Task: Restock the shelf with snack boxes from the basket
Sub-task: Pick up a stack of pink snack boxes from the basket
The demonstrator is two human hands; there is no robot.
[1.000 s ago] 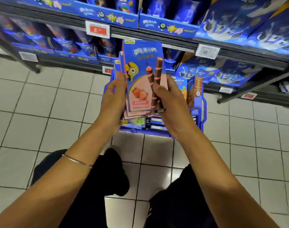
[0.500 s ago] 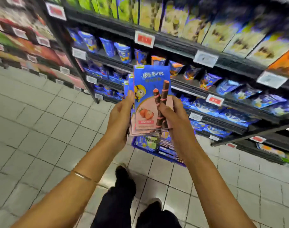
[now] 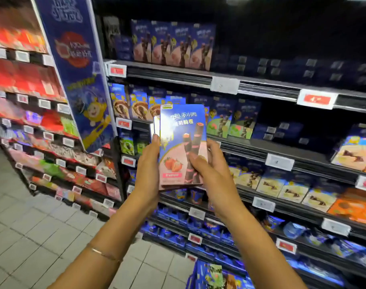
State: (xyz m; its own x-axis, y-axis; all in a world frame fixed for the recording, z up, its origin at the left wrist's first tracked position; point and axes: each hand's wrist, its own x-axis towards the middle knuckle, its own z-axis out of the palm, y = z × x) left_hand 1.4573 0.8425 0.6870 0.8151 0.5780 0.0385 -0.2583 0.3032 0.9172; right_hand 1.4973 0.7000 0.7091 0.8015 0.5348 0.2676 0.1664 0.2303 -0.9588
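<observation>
A stack of strawberry wafer-roll boxes (image 3: pixel 178 130) is held upright in the air in front of the shelving, level with the middle shelves. Its long axis is set close to vertical, the brand lettering is at the top, and the printed front is turned toward the camera. A second box edge is seen just behind the front box on the left. The stack is clasped from both sides. The left hand (image 3: pixel 147 170) is curled round the left edge, with the thumb laid along it. The right hand (image 3: pixel 213 170) is wrapped round the right edge, with the thumb pressed across the front face. Pink-fronted boxes (image 3: pixel 173 46) of the same kind are stood upright in a row on the upper shelf (image 3: pixel 178 77), well above the stack. A blue basket (image 3: pixel 193 276) with more boxes is seen at the bottom edge, well below the hands. A thin bracelet (image 3: pixel 101 252) is worn on the left wrist.
</observation>
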